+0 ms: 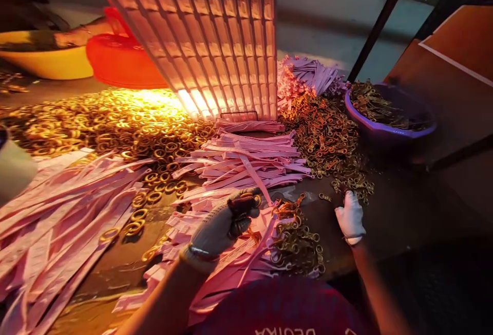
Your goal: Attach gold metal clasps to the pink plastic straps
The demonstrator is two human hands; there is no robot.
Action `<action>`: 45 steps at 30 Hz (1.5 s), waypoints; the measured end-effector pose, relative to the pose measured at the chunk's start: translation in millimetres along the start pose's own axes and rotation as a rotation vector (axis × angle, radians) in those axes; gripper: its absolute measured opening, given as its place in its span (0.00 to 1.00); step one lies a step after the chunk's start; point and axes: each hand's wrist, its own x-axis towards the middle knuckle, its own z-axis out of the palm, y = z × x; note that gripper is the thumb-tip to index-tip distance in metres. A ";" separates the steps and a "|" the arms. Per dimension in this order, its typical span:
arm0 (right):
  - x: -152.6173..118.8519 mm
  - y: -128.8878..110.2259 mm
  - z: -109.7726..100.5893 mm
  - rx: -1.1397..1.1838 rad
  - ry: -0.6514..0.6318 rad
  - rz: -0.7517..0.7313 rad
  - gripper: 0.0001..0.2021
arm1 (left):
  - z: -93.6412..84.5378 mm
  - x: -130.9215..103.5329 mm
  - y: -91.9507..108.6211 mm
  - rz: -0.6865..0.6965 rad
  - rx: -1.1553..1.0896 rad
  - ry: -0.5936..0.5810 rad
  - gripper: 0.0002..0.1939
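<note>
My left hand [221, 224], in a pale glove with bare dark fingertips, hovers above a heap of pink straps [231, 278]. Its fingers are curled inward, and what they hold cannot be made out. Close beside the fingertips, one pink strap [250, 170] slants across the stack of straps behind. My right hand [350, 217], also in a pale glove, reaches to the near edge of a pile of brass-coloured snap hooks [331, 140]. Its fingertips are in shadow against the hooks. Between my hands lies a smaller heap of snap hooks [298, 242].
Brass-coloured rings [96, 119] are heaped at the back left, beside long pink straps [65, 211]. A ribbed panel [231, 42] stands behind, near a red lamp shade [119, 60] and a yellow basin [57, 62]. A purple basin [389, 129] holding metal pieces stands at right.
</note>
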 end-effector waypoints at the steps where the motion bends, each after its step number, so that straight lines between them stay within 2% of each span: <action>1: 0.1 1.2 -4.8 -0.103 -0.007 -0.014 0.13 | -0.5 0.7 -2.1 0.015 0.019 -0.009 0.12; 4: 0.6 -3.2 -21.4 -0.395 -0.020 -0.112 0.14 | 1.7 1.1 -5.7 0.052 0.079 -0.049 0.11; 6: 0.0 -11.9 -28.1 -0.489 -0.034 -0.234 0.18 | 7.1 0.1 -8.8 0.077 0.137 -0.099 0.12; 9: -0.1 -25.1 -25.2 -0.466 -0.193 -0.433 0.20 | 17.7 -1.7 -14.9 0.074 0.201 -0.156 0.17; 11: 3.8 -27.9 -16.2 -0.446 -0.314 -0.470 0.19 | 22.8 -2.5 -18.1 0.072 0.178 -0.160 0.18; 13: 11.6 -24.1 -5.3 -0.399 -0.375 -0.428 0.17 | 24.8 -3.3 -19.7 0.101 0.130 -0.144 0.17; 16: 23.4 -12.2 8.6 -0.178 -0.392 -0.387 0.16 | 23.4 -6.0 -20.1 0.177 0.133 -0.110 0.16; 19: 22.0 -7.8 15.0 0.028 -0.304 -0.394 0.14 | 21.8 -9.9 -19.9 0.229 0.223 -0.105 0.14; 21: 11.7 -15.8 13.1 0.173 -0.219 -0.364 0.14 | 22.6 -12.4 -20.2 0.241 0.271 -0.101 0.13; 23: -2.9 -34.1 4.7 0.386 -0.245 -0.317 0.15 | 24.7 -14.3 -21.3 0.233 0.291 -0.097 0.12; 25: -17.2 -60.2 -9.6 0.636 -0.389 -0.271 0.15 | 26.9 -15.8 -23.7 0.222 0.289 -0.101 0.12; 27: -27.5 -89.5 -26.7 0.842 -0.480 -0.220 0.15 | 28.0 -17.0 -27.1 0.211 0.284 -0.115 0.12; 31: -35.9 -138.0 -51.7 1.014 -0.520 -0.231 0.16 | 28.2 -19.0 -34.5 0.206 0.264 -0.135 0.14; 34: -41.0 -157.9 -53.6 1.104 -0.618 -0.199 0.17 | 31.0 -21.6 -38.7 0.220 0.229 -0.138 0.16; 37: -48.4 -166.3 -46.2 1.250 -0.724 -0.146 0.20 | 34.4 -23.9 -40.5 0.226 0.214 -0.164 0.17; 40: -52.0 -167.4 -40.0 1.376 -0.678 -0.033 0.17 | 32.9 -23.2 -38.8 0.202 0.136 -0.181 0.16; 44: -47.9 -165.5 -38.1 1.388 -0.499 0.111 0.18 | 28.7 -23.1 -34.1 -0.058 -0.067 -0.078 0.13; 45: -47.2 -165.4 -37.1 1.394 -0.464 0.124 0.18 | 28.9 -24.3 -34.1 -0.083 -0.067 -0.078 0.13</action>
